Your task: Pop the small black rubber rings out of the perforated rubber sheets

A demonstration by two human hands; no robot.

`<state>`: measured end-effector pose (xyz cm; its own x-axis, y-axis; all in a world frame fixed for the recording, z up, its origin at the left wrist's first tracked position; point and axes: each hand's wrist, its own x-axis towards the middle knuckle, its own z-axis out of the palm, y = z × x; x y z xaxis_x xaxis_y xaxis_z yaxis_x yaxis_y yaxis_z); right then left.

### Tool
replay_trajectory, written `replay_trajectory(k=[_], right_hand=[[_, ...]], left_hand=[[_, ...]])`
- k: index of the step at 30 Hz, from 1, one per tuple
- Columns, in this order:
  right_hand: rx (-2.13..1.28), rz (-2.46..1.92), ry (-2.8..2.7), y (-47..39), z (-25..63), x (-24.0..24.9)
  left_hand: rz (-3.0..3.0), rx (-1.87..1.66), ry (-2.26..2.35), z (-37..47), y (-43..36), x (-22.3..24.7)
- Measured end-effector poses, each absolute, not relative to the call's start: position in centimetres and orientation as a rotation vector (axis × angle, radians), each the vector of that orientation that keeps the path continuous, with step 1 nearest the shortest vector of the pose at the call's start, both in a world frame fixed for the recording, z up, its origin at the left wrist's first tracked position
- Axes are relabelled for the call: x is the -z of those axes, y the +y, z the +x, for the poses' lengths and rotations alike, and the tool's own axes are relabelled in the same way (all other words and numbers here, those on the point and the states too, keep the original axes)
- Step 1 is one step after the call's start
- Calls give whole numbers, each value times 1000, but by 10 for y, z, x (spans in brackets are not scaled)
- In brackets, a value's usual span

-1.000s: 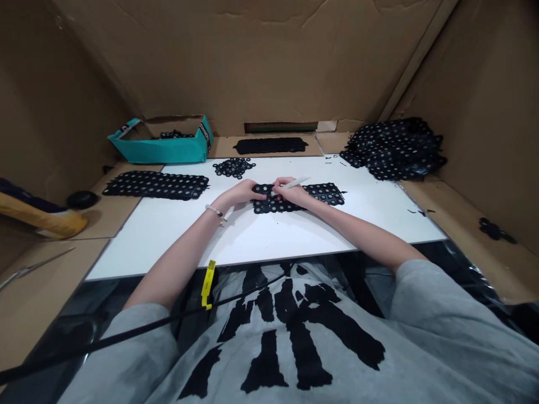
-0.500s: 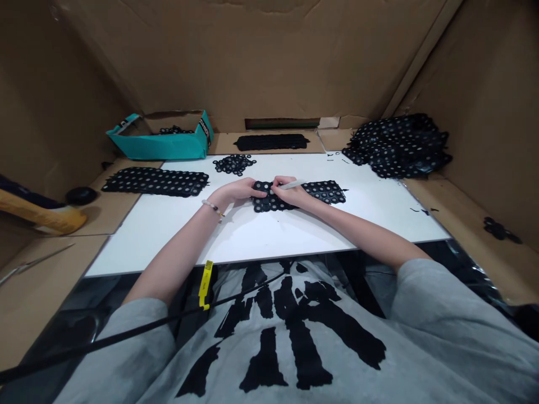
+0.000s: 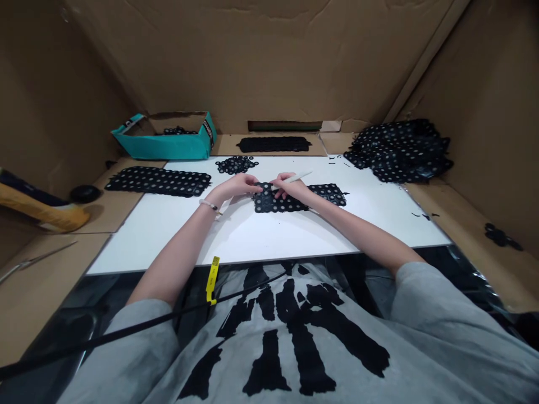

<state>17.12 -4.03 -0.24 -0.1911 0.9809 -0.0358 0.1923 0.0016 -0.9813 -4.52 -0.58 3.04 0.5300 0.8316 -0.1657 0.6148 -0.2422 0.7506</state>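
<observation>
A black rubbery-looking sheet [image 3: 275, 205] with rows of pale round dots lies on the white board [image 3: 236, 241] in front of me. At its upper left corner are the pinched fingers of my left hand [image 3: 240, 184], touching the edge. My right hand [image 3: 292, 188] is closed round a slim white pen-like tool [image 3: 302, 175], its tip low over the sheet's left half. The tool's tip is too small to make out. My right hand and wrist hide part of the sheet's middle. Just behind my left hand sits a pile of small black rings [image 3: 236, 164].
A teal box [image 3: 162, 147] with black rings stands at the back left. Another dotted sheet [image 3: 158, 181] lies left, a black stack [image 3: 273, 144] behind, and a heap of sheets [image 3: 400, 151] back right. Scissors [image 3: 37, 259] and a yellow bottle [image 3: 46, 205] are far left. Cardboard walls surround the board.
My left fingers have drawn back slightly toward the sheet's upper left corner. The white tool in my right hand has tilted further up, and its back end points more to the right.
</observation>
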Motion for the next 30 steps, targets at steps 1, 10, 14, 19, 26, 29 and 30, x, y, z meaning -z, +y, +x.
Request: replay_trajectory(k=[1,10,14,19,26,29,30], right_hand=[[-1301,-1226,-1451,-40,168,1],[-1227,-1146,-1405,-32,151,14],[-1193,-1138,-1481,-35,154,15],[-1148,-1152,-1517,-41,153,10],[-1161,-1158,-1510,-41,154,10],[-1107,-1191,-1575,-45,154,9],[-1076,-1201,-1601,-46,154,9]], left_hand=[[1939,-345,1168,-46,-5,-30],[1873,-347,1172,-49,-4,-33],[1898,-311,1166,-50,0,-28],[1846,-296,1141,-49,1,-25],[1769,-326,1135,-44,-9,-34],[1697,-345,1120,-44,-8,-33],[1663,-354,1109,-44,-7,-31]])
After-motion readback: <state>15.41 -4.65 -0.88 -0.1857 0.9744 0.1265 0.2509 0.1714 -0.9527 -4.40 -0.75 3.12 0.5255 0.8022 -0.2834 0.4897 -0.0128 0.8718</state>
